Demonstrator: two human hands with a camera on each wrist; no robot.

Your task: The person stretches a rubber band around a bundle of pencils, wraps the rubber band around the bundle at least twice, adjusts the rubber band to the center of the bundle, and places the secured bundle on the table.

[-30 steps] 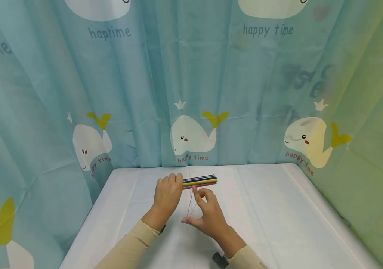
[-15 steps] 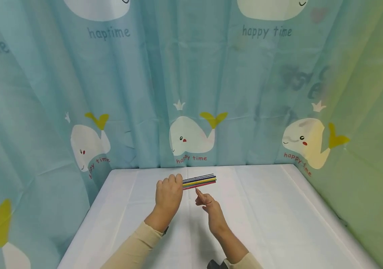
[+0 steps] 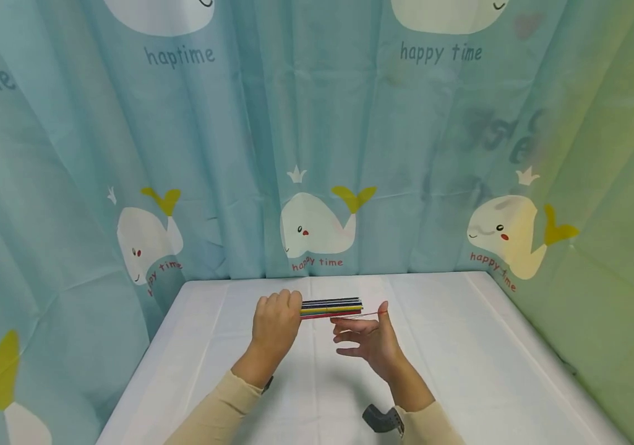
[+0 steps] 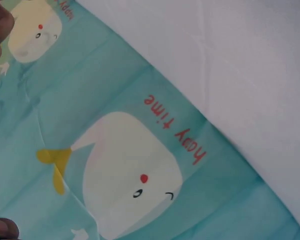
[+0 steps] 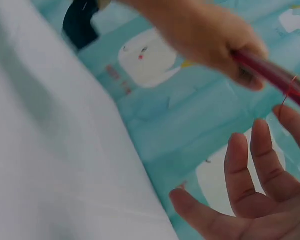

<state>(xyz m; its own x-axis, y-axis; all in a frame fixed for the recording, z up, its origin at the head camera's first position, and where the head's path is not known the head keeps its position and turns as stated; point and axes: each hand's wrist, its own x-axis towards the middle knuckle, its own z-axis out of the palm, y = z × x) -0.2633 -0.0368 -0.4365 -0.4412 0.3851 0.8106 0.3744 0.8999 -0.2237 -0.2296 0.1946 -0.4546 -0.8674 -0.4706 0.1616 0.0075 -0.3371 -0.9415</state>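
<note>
My left hand point(image 3: 276, 321) grips one end of a bundle of thin coloured sticks point(image 3: 332, 306), held level above the white table point(image 3: 461, 346). The bundle's free end points right. My right hand point(image 3: 362, 326) is just right of and below that end, with fingers spread and thumb raised. A thin red rubber band point(image 3: 357, 316) stretches from the thumb towards the fingers beside the stick tips. In the right wrist view the left hand point(image 5: 210, 40) holds the sticks point(image 5: 275, 75), the red band point(image 5: 286, 92) hangs by them, and my straight right fingers point(image 5: 260, 165) lie below.
A teal whale-print curtain point(image 3: 317, 154) hangs behind the table and on both sides, greenish at the right. The left wrist view shows only curtain point(image 4: 115, 150) and tabletop point(image 4: 230, 60). A black wrist mount point(image 3: 382, 419) sits on my right forearm.
My right hand moved right from under the bundle's middle to its free end and spread its fingers. The band, first stretched downward, now runs level by the stick tips. The left hand stayed put.
</note>
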